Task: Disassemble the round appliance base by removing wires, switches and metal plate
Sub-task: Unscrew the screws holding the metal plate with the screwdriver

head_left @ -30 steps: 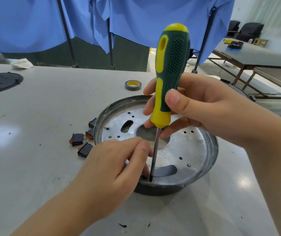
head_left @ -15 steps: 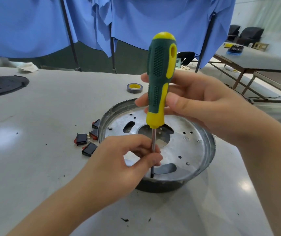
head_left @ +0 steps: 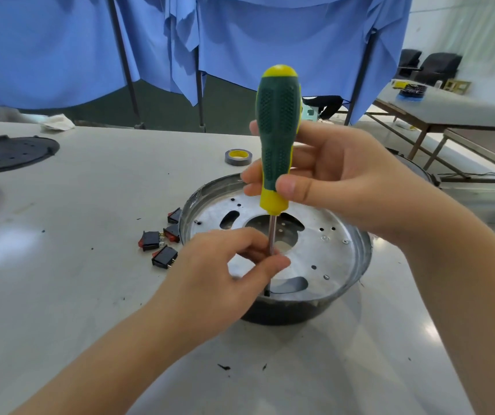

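Note:
The round appliance base (head_left: 357, 274) sits on the white table, its silver metal plate (head_left: 324, 253) facing up with holes and screws in it. My right hand (head_left: 339, 181) grips the green and yellow handle of a screwdriver (head_left: 277, 139), held upright. Its tip stands at the near edge of the plate. My left hand (head_left: 225, 274) pinches the steel shaft just above the tip. Several black and red rocker switches (head_left: 162, 241) lie loose on the table just left of the base.
A roll of grey and yellow tape (head_left: 238, 157) lies behind the base. Black round plastic covers (head_left: 9, 152) rest at the far left. A crumpled cloth (head_left: 56, 122) lies at the back edge. Blue sheets hang behind; another table (head_left: 455, 112) stands at the right.
The screwdriver handle has turned in my right hand, so its green side now faces me. My left fingers have closed round the shaft. The view has shifted slightly.

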{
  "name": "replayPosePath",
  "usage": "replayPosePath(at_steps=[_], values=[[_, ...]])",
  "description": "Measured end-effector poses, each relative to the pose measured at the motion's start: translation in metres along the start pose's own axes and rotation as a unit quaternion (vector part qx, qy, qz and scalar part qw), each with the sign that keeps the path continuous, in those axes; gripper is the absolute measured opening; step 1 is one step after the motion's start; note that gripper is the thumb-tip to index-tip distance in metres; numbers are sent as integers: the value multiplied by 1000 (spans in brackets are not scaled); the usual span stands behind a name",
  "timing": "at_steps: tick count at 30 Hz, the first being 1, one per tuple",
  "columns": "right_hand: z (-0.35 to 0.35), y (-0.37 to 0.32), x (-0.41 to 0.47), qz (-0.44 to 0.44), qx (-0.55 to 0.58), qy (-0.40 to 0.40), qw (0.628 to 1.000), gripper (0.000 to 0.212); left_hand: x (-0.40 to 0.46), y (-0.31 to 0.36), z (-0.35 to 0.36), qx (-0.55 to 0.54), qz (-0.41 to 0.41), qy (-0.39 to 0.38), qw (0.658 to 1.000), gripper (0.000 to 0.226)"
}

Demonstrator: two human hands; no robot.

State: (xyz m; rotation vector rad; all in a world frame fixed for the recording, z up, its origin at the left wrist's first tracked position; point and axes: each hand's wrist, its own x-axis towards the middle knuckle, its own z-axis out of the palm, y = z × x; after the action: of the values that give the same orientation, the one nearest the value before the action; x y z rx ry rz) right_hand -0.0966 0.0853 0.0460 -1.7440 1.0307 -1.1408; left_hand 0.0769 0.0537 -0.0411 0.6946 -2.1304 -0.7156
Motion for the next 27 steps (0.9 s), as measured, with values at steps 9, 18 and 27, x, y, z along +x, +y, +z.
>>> replayPosePath(at_steps=[9,18,27], values=[[1,-1,0,38,-55,12,998,44,1,2,-3,-63,-7,3,998,14],[-3,0,-1,13,-33,29,999,50,2,0,-3,-70,-13,-12,997,9],[-5,-2,-4,45,-32,-22,998,48,3,-1,-5,-89,-12,-39,995,21]])
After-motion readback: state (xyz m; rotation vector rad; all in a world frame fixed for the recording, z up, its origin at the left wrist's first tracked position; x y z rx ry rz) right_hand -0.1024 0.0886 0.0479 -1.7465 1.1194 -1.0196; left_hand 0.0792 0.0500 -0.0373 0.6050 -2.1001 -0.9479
